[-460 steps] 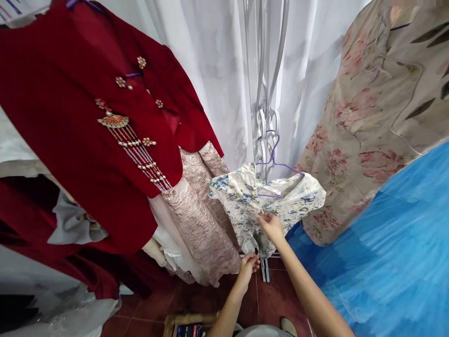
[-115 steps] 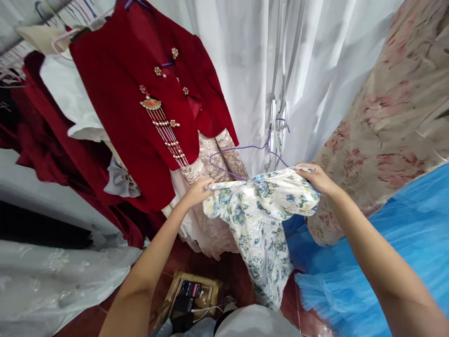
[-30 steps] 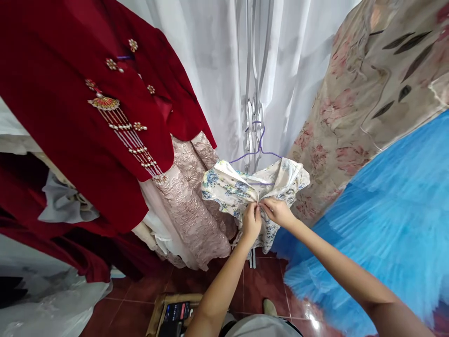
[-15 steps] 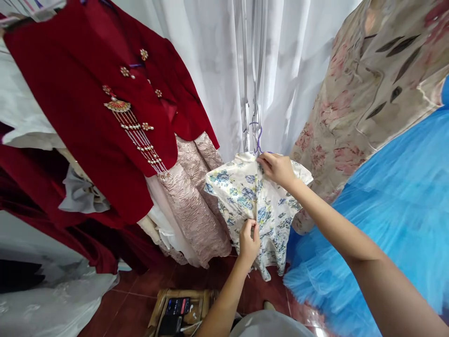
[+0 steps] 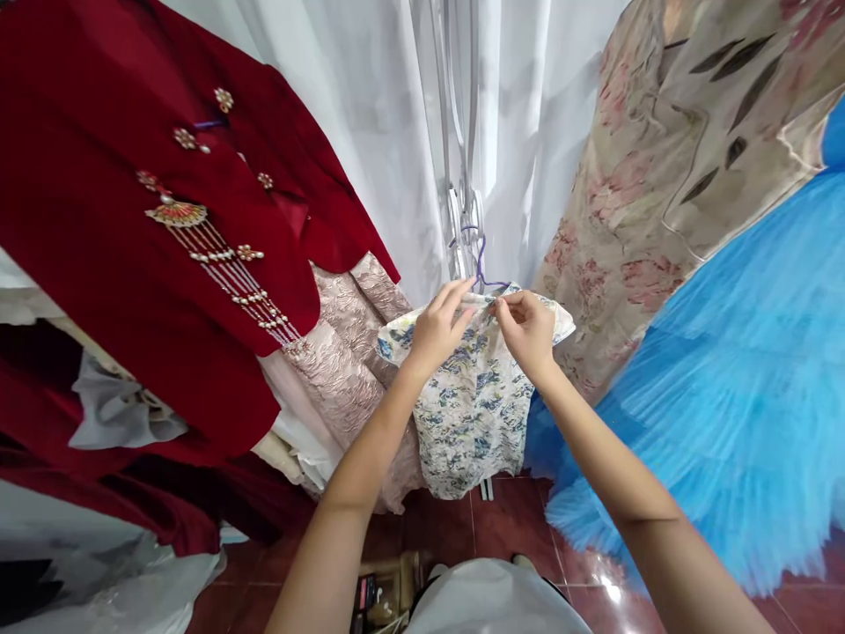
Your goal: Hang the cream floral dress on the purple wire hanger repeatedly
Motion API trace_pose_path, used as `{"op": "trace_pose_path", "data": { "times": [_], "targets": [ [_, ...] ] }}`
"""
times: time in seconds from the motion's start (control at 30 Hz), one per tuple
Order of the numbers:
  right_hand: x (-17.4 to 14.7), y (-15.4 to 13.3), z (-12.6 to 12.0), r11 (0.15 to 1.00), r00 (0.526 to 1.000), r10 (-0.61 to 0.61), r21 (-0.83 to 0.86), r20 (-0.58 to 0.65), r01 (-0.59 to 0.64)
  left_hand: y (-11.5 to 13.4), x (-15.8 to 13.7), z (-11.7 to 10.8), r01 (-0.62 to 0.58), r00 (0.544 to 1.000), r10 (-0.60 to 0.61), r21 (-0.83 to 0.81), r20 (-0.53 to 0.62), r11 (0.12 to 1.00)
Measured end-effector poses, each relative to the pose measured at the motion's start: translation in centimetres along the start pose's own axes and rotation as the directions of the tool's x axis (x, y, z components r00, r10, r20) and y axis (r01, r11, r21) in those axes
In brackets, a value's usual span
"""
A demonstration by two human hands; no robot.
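Note:
A white short-sleeved blouse (image 5: 472, 414) with a blue floral print hangs on a purple hanger (image 5: 481, 255) in front of me. My right hand (image 5: 528, 333) pinches the blouse near its neckline, at the right of the collar. Across from it, my left hand (image 5: 438, 330) lies over the left side of the neckline with its fingers stretched and thumb apart. Its fingertips are close to the hanger's hook. Part of the collar is hidden behind both hands.
At left hangs a dark red jacket (image 5: 158, 291) with beaded brooches, beside a pink brocade skirt (image 5: 349, 370). On the right are a beige floral dress (image 5: 634, 202) and a blue tulle skirt (image 5: 732, 352). White curtains (image 5: 370, 114) hang behind; a wooden stool (image 5: 409, 581) stands below.
My left hand has risen from the blouse's front edge to the neckline, with its pinch released. My right hand stays at the collar. The blouse's front now hangs lower and flatter.

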State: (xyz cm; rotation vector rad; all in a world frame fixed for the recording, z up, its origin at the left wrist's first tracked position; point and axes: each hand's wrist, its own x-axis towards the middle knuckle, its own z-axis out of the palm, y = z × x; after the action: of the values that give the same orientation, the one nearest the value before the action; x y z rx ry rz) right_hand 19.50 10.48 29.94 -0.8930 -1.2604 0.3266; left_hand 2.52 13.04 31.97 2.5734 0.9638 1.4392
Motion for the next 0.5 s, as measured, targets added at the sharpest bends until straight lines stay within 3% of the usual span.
{"op": "trace_pose_path", "data": {
  "times": [0.1, 0.23, 0.33, 0.5],
  "targets": [
    [-1.3, 0.3, 1.5, 0.972, 0.975, 0.184, 0.173, -0.126, -0.161, -0.2, 2.7, 0.5, -0.095, 0.987, 0.096, -0.012, 0.126, 0.995],
    [-2.4, 0.4, 3.7, 0.888, 0.893, 0.395, 0.340, -0.215, -0.310, -0.1, 3.0, 0.9, -0.094, 0.993, 0.098, -0.051, 0.066, 0.994],
    [-2.6, 0.4, 4.8, 0.848, 0.867, 0.449, 0.409, -0.217, -0.337, 0.0, 2.7, 0.1, -0.093, 0.993, 0.096, -0.041, 0.072, 0.995],
    [-2.1, 0.6, 5.4, 0.825, 0.874, 0.451, 0.456, -0.179, -0.332, 0.2, 2.7, -0.4, -0.152, 0.981, 0.145, 0.052, 0.130, 0.987]
  ]
}}
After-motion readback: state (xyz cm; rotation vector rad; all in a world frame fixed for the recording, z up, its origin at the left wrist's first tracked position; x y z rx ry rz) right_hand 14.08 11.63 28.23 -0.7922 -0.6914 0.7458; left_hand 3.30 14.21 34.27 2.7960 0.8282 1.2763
